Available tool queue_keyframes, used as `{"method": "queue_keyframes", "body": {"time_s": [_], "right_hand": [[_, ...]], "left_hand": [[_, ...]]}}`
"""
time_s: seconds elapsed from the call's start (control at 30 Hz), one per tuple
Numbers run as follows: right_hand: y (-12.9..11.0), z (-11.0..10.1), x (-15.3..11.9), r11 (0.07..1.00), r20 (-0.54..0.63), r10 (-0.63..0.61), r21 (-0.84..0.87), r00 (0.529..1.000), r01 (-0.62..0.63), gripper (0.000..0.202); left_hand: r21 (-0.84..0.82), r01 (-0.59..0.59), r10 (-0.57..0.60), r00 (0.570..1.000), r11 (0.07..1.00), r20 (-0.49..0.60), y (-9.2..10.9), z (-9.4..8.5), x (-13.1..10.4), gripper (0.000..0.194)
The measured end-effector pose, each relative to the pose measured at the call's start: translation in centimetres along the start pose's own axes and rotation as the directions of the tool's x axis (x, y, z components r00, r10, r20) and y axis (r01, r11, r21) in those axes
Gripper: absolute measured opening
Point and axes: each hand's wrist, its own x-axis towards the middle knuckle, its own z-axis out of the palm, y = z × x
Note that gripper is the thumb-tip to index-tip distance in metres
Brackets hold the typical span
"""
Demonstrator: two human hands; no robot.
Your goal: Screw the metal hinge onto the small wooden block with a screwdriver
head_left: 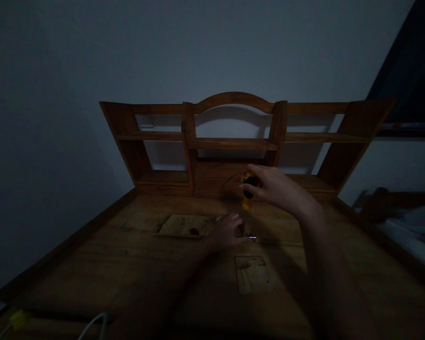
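My right hand (265, 185) is closed around a yellow-and-black tool (247, 204) that looks like a screwdriver, held upright above the desk top. Its lower end points down toward my left hand (228, 232). The thumb and fingers of my left hand close around a small shiny metal fitting (251, 237) on the wood; dim light hides the exact grip. Beside this hand lies a long pale recess or board (184, 224) with rough, damaged patches. Nearer to me is a pale rectangular patch (254, 275) in the wooden surface.
A wooden shelf unit (233, 143) stands at the back against the wall. Small metal pieces (123, 225) lie on the left of the desk top (145, 264). A white cable (94, 323) and a yellow object (19, 319) are at the front left.
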Motion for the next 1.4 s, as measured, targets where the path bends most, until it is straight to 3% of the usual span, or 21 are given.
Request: {"method": "queue_keyframes", "body": {"time_s": [0.13,0.23,0.33,0.5,0.57,0.7,0.83,1.0,1.1,1.23,1.4], "right_hand": [[-0.3,0.0,0.0,0.982,-0.023,0.107,-0.154,0.994,-0.11,0.035],[-0.2,-0.5,-0.3,0.997,0.05,0.049,-0.065,0.998,-0.046,0.026],[0.0,-0.8,-0.4,0.998,0.102,-0.014,0.065,0.995,0.007,0.031],[0.1,0.0,-0.1,0.998,0.075,-0.001,0.067,0.997,-0.004,0.023],[0.0,0.4,0.1,1.0,0.039,0.028,0.007,0.999,-0.028,0.026],[-0.2,0.7,0.2,0.989,-0.005,0.093,-0.114,0.996,-0.093,0.038],[0.1,0.2,0.1,0.998,0.047,0.059,-0.039,0.997,-0.057,0.034],[0.3,-0.2,0.2,0.998,0.073,-0.013,0.062,0.997,0.009,0.035],[-0.2,0.4,0.4,0.997,0.014,0.042,-0.062,0.999,-0.041,0.033],[-0.8,1.3,0.7,0.966,-0.084,0.14,-0.209,0.987,-0.155,0.047],[0.1,0.7,0.5,0.999,0.015,0.032,-0.01,0.999,-0.031,0.037]], "left_hand": [[0.008,0.016,-0.016,1.0,1.0,0.012,0.2,-0.2,0.0,0.039],[-0.001,0.014,-0.014,1.0,1.0,0.022,0.2,-0.3,0.1,0.038],[-0.014,-0.009,0.009,1.0,1.0,0.029,0.2,-0.3,0.2,0.038],[0.02,-0.004,0.003,1.0,1.0,0.029,0.1,-0.2,0.1,0.038],[0.059,-0.031,0.028,0.998,0.998,0.047,-0.1,-0.3,0.0,0.044],[0.156,-0.137,0.125,0.988,0.978,0.088,-0.9,-0.8,-0.2,0.075],[0.223,-0.08,0.062,0.994,0.971,0.087,-1.9,-1.2,-0.4,0.09],[0.239,-0.057,0.033,0.994,0.969,0.102,-2.1,-1.1,-0.5,0.082],[0.233,-0.058,0.036,0.995,0.971,0.097,-1.9,-1.1,-0.5,0.08],[0.187,-0.066,0.048,0.994,0.98,0.101,-1.8,-1.3,-0.5,0.076],[0.148,-0.053,0.038,0.994,0.988,0.101,-1.8,-1.4,-0.5,0.067]]}}
